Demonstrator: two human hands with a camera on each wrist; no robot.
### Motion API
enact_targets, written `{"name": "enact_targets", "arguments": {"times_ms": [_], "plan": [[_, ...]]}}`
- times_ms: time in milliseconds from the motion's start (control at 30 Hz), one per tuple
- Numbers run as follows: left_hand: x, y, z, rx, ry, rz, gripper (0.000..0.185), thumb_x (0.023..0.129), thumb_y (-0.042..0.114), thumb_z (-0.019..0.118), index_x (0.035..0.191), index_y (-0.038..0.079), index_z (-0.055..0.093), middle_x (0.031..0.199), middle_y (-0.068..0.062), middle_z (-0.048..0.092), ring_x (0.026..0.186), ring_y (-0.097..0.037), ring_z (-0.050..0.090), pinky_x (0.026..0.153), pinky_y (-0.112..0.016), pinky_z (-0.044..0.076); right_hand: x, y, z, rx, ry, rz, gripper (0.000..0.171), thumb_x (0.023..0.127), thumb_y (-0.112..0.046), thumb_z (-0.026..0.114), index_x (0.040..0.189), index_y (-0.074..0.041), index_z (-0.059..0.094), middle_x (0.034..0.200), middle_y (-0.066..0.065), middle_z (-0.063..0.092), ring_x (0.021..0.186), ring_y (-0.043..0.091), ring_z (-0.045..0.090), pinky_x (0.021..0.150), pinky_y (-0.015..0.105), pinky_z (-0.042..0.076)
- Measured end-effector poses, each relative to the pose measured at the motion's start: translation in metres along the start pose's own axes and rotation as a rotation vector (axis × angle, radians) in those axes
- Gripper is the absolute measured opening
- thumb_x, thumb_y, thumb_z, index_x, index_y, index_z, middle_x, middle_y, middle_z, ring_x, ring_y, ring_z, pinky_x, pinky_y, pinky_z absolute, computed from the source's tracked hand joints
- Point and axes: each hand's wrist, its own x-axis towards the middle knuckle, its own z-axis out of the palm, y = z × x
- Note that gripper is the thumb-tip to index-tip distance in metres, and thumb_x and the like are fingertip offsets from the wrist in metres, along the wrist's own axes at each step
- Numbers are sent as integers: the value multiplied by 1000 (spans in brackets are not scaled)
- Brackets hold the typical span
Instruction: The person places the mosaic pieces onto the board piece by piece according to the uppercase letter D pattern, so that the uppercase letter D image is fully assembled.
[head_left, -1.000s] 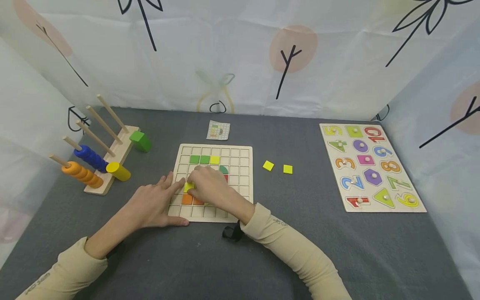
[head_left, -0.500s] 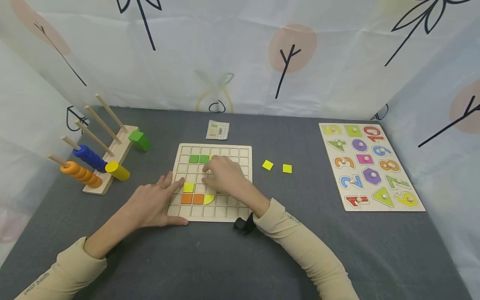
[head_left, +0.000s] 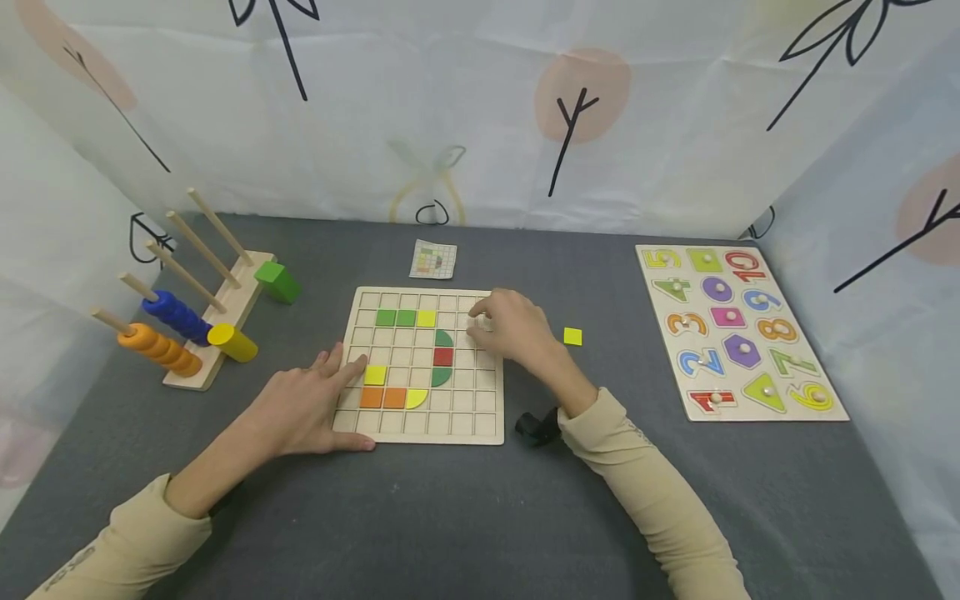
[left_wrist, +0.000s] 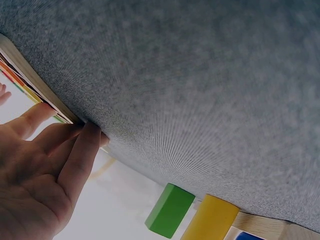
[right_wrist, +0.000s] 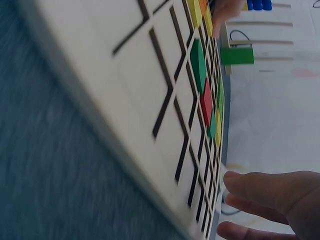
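Note:
A wooden grid board [head_left: 468, 421] lies on the grey table, with green, yellow, red and orange pieces set in its cells. My left hand [head_left: 303, 408] rests against its left side, fingers spread; in the left wrist view its fingers [left_wrist: 82, 160] touch the board's edge. Over the upper right part of the board is my right hand [head_left: 513, 329], fingers relaxed. Nothing shows between its fingers [right_wrist: 255, 187] in the right wrist view. A loose yellow square tile [head_left: 572, 336] lies just right of this hand. The spot of the second loose tile is hidden by the hand.
Behind the board lies a small pattern card [head_left: 433, 259]. At the left stands a wooden peg stacker [head_left: 236, 304] with orange and blue beads, a green block [head_left: 277, 282] and a yellow cylinder [head_left: 232, 342] beside it. A number-and-shape puzzle [head_left: 738, 333] lies at the right.
My right hand has moved right, from the middle of the board to its right edge, uncovering the green and red pieces. One loose yellow tile has become covered. The left hand has stayed put.

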Motion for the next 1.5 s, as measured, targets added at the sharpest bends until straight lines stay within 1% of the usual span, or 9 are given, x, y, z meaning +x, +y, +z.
{"name": "enact_targets", "arguments": {"times_ms": [133,333,467,733,967,1067,1300,1400,1500], "plan": [[0,0,1,5,6,-1,115,69,83,71,152,7,49,150,-37,47,127,-53,59,66,-45,57,-6,18,-9,-11,12,28,31,95,-25,71,123,-12,76,111,11,71,91,25,66,63,34,49],[0,-1,2,11,7,-2,115,69,84,70,151,6,49,149,-37,47,127,-53,60,66,-44,57,-14,41,-17,-24,16,70,32,94,-26,74,123,-12,75,106,12,70,87,23,64,62,31,47],[0,-1,1,16,5,-5,115,69,84,70,151,6,49,149,-37,47,127,-53,60,66,-45,58,-18,53,-17,-24,18,83,33,94,-27,75,124,-12,75,100,12,70,76,19,55,58,27,37],[0,0,1,7,-2,-12,115,69,83,71,151,7,49,150,-37,46,128,-53,59,70,-47,58,-24,62,-17,8,32,71,36,92,-25,77,123,-7,75,106,14,75,66,14,43,55,27,27],[0,0,1,13,2,-8,115,69,84,70,151,6,49,150,-37,47,128,-53,59,69,-47,58,-28,62,-18,8,22,84,36,90,-24,79,121,-7,76,111,14,75,76,17,55,60,28,38],[0,0,1,15,1,-8,115,69,84,70,152,7,48,150,-37,47,128,-53,59,69,-47,58,-28,62,-17,12,15,90,34,91,-24,79,120,-6,76,108,14,75,79,20,59,63,30,43],[0,0,1,16,3,-8,115,69,83,71,151,6,49,150,-37,47,127,-53,59,69,-48,58,-27,61,-17,32,-1,107,36,92,-23,78,122,-5,75,110,15,76,89,26,69,72,39,53],[0,0,1,14,3,-7,114,69,83,71,151,6,49,150,-37,47,127,-53,59,69,-48,58,-28,61,-18,36,-7,109,36,91,-22,78,123,-5,74,112,16,76,95,28,71,76,42,56],[0,0,0,13,1,-7,114,69,83,71,151,6,49,150,-37,47,127,-53,59,68,-47,58,-28,61,-18,43,-4,102,35,91,-19,78,122,-3,74,111,17,76,94,29,71,77,42,55]]}}
